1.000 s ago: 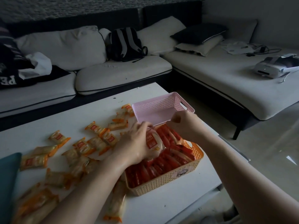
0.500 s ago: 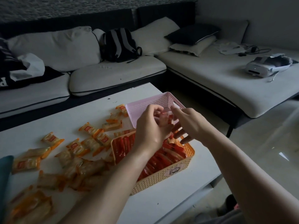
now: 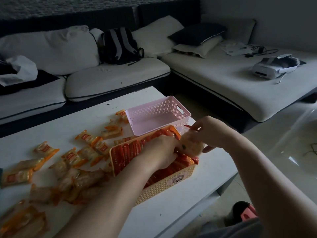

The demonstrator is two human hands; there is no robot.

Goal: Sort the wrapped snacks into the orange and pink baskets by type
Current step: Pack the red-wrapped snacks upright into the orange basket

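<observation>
White table (image 3: 211, 170) is carrying both baskets; the right hand (image 3: 214, 133) is pinching a round wrapped snack (image 3: 190, 146) over the orange basket (image 3: 164, 188), pink basket (image 3: 154, 115) just behind, while the left hand (image 3: 161, 152) is reaching among its red packets (image 3: 127, 150), grip hidden

A dim room holds a white-cushioned corner sofa (image 3: 223, 83), a white table (image 3: 171, 212) and glossy floor (image 3: 283, 143).

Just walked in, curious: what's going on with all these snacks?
A person is sorting wrapped snacks. Their right hand pinches a pale wrapped snack over the orange basket, which is full of red packets; the left hand reaches into it. The pink basket looks empty, and orange-wrapped snacks lie scattered on the table.
</observation>
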